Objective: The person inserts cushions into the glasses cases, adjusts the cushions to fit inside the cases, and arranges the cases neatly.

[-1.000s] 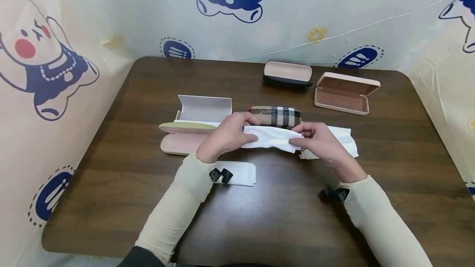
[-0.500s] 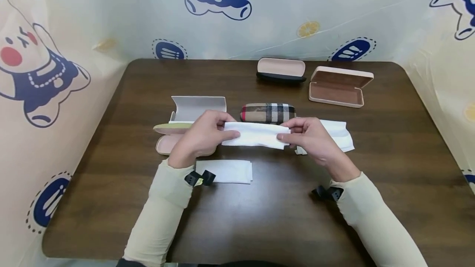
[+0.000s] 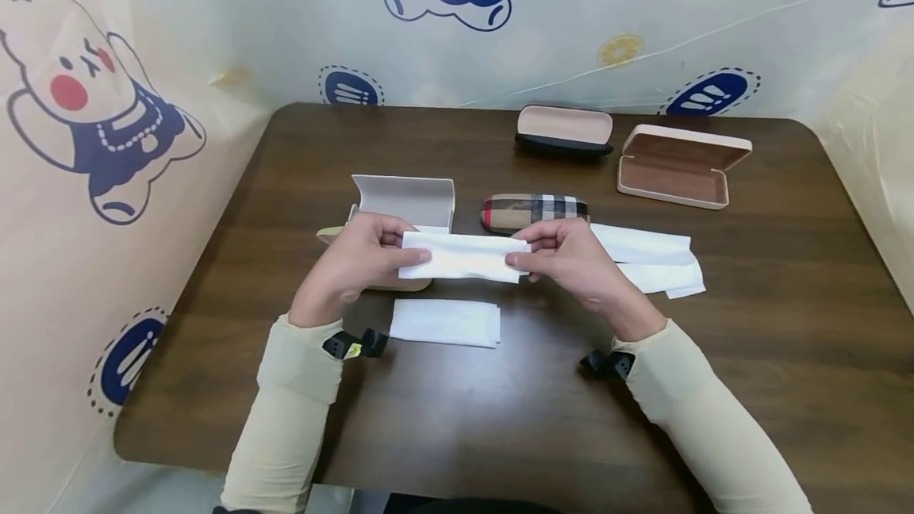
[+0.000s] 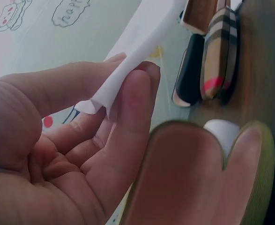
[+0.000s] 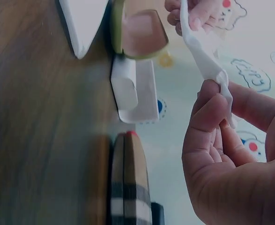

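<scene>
A folded white cloth (image 3: 464, 257) is stretched between both hands above the table. My left hand (image 3: 360, 264) pinches its left end between thumb and fingers; the left wrist view shows the cloth's folded edge (image 4: 110, 89) there. At the other end, my right hand (image 3: 574, 264) pinches the cloth, as the right wrist view also shows (image 5: 224, 89). Behind the left hand, a green glasses case (image 4: 184, 164) with pink lining lies open, mostly hidden in the head view. A plaid glasses case (image 3: 531, 211) lies just beyond the cloth.
A second folded white cloth (image 3: 446, 322) lies nearer the front. More white cloth (image 3: 653, 256) lies right of the plaid case. An open light grey case (image 3: 407, 201) stands at centre left. A black case (image 3: 564, 129) and a brown-lined case (image 3: 681, 165) stand open at the back right.
Both hands have moved left and nearer with the white cloth, away from the plaid case. The cloth looks flatter and straighter than before. The head view has shifted a little.
</scene>
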### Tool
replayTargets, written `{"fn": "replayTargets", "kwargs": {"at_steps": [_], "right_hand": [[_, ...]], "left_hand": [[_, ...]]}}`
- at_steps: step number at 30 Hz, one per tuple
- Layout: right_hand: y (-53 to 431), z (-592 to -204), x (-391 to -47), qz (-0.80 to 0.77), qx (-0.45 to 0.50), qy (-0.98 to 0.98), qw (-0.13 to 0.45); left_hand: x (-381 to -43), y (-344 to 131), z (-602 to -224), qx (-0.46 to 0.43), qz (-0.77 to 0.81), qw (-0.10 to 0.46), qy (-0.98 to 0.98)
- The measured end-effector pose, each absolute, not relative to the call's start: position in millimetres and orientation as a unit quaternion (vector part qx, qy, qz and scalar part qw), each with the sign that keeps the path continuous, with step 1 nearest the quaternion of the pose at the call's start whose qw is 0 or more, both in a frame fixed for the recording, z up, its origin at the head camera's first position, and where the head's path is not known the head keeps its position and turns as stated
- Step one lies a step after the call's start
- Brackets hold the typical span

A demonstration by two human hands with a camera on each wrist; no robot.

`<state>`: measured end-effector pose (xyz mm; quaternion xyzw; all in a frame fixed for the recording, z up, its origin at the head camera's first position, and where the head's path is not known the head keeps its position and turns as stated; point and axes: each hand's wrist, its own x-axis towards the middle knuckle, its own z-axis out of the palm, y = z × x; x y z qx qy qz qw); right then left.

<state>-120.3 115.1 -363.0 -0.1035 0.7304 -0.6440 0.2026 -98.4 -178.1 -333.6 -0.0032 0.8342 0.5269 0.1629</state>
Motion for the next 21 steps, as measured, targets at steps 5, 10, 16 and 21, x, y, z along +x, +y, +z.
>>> {"fn": "replayTargets", "kwargs": {"at_steps": [5,10,16,21], "right_hand": [[99.7,-365.7,-120.4,-0.634,-0.106,0.736,0.213],[81.1,-369.3,-122.5,-0.612,-0.12,0.749,0.223],[50.6,-372.7,-124.7,-0.581,-0.148,0.764,0.237],[26.4,-373.2,-123.8,-0.561,-0.176,0.782,0.208]], "left_hand": [[-95.2,-193.5,-333.1,-0.017,0.514,0.143,0.845],[-92.3,-211.7,-337.2,-0.045,0.488,0.141,0.86],[-81.3,-238.5,-343.6,-0.064,0.46,0.128,0.877],[-76.1,-257.9,-346.7,-0.085,0.449,0.119,0.881]]}}
